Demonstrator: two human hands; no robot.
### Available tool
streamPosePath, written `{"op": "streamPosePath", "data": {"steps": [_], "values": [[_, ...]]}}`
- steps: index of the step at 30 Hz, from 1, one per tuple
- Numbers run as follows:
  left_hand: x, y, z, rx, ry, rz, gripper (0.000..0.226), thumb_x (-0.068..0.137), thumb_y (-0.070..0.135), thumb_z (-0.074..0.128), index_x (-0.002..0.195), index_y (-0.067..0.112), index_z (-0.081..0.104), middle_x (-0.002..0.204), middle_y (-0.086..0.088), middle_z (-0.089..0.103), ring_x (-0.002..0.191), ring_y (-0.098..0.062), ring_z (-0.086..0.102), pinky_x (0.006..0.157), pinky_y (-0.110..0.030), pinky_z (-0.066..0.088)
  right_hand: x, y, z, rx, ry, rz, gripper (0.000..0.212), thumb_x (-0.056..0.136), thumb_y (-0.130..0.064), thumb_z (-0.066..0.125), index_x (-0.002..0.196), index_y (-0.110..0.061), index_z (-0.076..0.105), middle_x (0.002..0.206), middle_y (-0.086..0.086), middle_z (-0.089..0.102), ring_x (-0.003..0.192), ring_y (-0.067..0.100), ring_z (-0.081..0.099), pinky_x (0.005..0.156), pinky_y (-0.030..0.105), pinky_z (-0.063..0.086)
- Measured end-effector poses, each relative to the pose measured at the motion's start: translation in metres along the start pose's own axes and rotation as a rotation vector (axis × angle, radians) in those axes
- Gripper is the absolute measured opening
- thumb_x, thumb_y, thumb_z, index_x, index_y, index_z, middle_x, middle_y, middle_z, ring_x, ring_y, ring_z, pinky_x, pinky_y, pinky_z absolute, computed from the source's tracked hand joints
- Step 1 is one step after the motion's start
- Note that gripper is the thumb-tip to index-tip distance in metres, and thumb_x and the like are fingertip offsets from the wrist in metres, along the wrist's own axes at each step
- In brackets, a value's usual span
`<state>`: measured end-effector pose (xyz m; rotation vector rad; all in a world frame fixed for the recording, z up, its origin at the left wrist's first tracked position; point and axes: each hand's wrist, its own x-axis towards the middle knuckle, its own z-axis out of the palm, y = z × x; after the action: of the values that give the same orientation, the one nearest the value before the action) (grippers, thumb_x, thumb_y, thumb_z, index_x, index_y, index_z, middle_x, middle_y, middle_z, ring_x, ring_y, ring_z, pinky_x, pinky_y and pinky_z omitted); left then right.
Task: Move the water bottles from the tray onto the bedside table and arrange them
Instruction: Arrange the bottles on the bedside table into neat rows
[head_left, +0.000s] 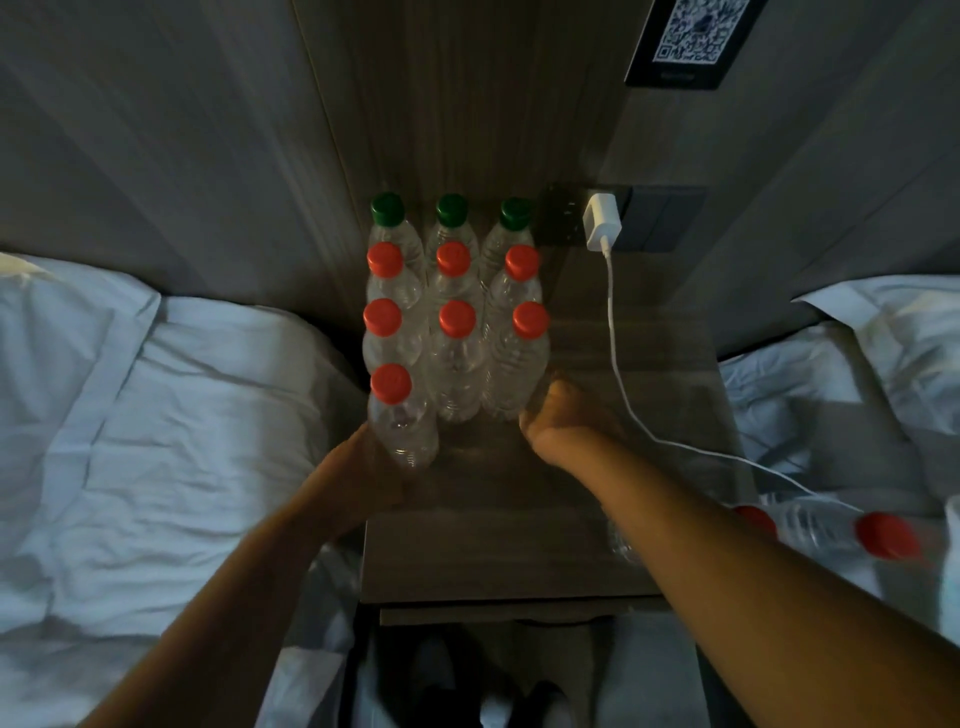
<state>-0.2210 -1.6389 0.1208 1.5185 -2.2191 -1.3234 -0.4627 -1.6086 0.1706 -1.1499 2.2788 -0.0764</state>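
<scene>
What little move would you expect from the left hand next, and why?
Probably it sets the red-capped bottle down and lets go. The left hand holds it at the near left of the bedside table, starting a fourth row in front of three full rows of three. The right hand rests against the nearest right bottle. More bottles lie at the right.
</scene>
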Motion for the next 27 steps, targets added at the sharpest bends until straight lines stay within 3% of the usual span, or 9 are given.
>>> {"op": "streamPosePath", "data": {"steps": [3,6,10,13,17,20,23,25,27], "values": [[-0.021,-0.014,-0.003,-0.064,-0.052,-0.213,0.044,0.058,0.045,0.074,0.096,0.025,0.067,0.089,0.001,0.074,0.087,-0.017,0.07,0.078,-0.044,0.058,-0.033,0.009,-0.023,-0.208,-0.058,-0.118,0.04,0.086,-0.033,0.056,0.123,-0.017,0.055,0.127,0.011,0.06,0.116,0.034,0.057,0.094,0.041,0.049],[-0.049,0.017,0.002,-0.138,-0.007,-0.262,0.022,0.054,0.031,0.069,0.073,0.023,0.07,0.065,0.004,0.07,0.067,-0.012,0.062,0.067,-0.04,0.053,-0.069,0.025,-0.041,-0.214,0.004,-0.287,0.035,0.087,-0.032,0.054,0.118,-0.015,0.059,0.117,0.011,0.064,0.107,0.033,0.061,0.084,0.037,0.05],[-0.083,0.076,0.019,-0.153,0.024,-0.237,0.011,0.064,0.032,0.065,0.072,0.032,0.058,0.072,-0.004,0.065,0.067,-0.02,0.06,0.071,-0.043,0.051,-0.114,0.054,-0.07,-0.093,0.052,-0.48,0.031,0.092,-0.031,0.049,0.12,-0.019,0.058,0.117,0.004,0.064,0.104,0.023,0.061,0.083,0.034,0.051],[-0.09,0.116,0.04,-0.162,0.059,-0.168,0.019,0.064,0.048,0.065,0.067,0.03,0.06,0.073,-0.002,0.068,0.067,-0.013,0.057,0.07,-0.037,0.049,-0.135,0.086,-0.097,0.001,0.139,-0.593,0.032,0.093,-0.027,0.051,0.124,-0.019,0.058,0.115,0.001,0.066,0.101,0.016,0.063,0.084,0.034,0.054],[-0.085,0.175,0.076,-0.169,0.03,0.01,0.034,0.065,0.049,0.056,0.084,0.023,0.067,0.067,0.016,0.061,0.065,0.017,0.054,0.062,-0.006,0.039,-0.146,0.14,-0.126,-0.016,0.267,-0.515,0.033,0.09,-0.024,0.056,0.121,-0.015,0.061,0.114,0.005,0.066,0.102,0.017,0.063,0.087,0.029,0.053],[-0.077,0.21,0.099,-0.124,-0.006,0.076,0.035,0.076,0.039,0.067,0.108,0.024,0.067,0.092,0.012,0.066,0.08,0.018,0.059,0.071,-0.006,0.044,-0.147,0.181,-0.138,-0.037,0.382,-0.444,0.031,0.083,-0.014,0.065,0.113,-0.008,0.067,0.109,0.01,0.067,0.1,0.026,0.064,0.086,0.034,0.052],[-0.067,0.229,0.116,-0.077,-0.059,0.15,0.053,0.071,0.054,0.063,0.119,0.03,0.062,0.106,0.014,0.067,0.096,0.004,0.063,0.081,-0.02,0.051,-0.144,0.211,-0.139,-0.028,0.355,-0.324,0.037,0.085,-0.019,0.064,0.122,-0.01,0.061,0.118,0.009,0.063,0.111,0.026,0.059,0.094,0.039,0.052],[-0.065,0.241,0.123,-0.063,-0.107,0.196,0.043,0.071,0.054,0.066,0.111,0.038,0.062,0.097,0.021,0.066,0.091,0.004,0.063,0.075,-0.018,0.049,-0.144,0.223,-0.136,0.017,0.279,-0.253,0.046,0.087,-0.024,0.064,0.13,-0.014,0.054,0.127,0.006,0.059,0.119,0.024,0.054,0.101,0.037,0.047],[-0.062,0.247,0.131,-0.078,-0.098,0.201,0.026,0.074,0.042,0.074,0.097,0.043,0.061,0.091,0.021,0.065,0.087,0.004,0.061,0.07,-0.018,0.048,-0.144,0.228,-0.131,0.078,0.198,-0.187,0.048,0.089,-0.026,0.062,0.135,-0.016,0.05,0.133,0.005,0.057,0.124,0.023,0.052,0.104,0.033,0.041]]}}
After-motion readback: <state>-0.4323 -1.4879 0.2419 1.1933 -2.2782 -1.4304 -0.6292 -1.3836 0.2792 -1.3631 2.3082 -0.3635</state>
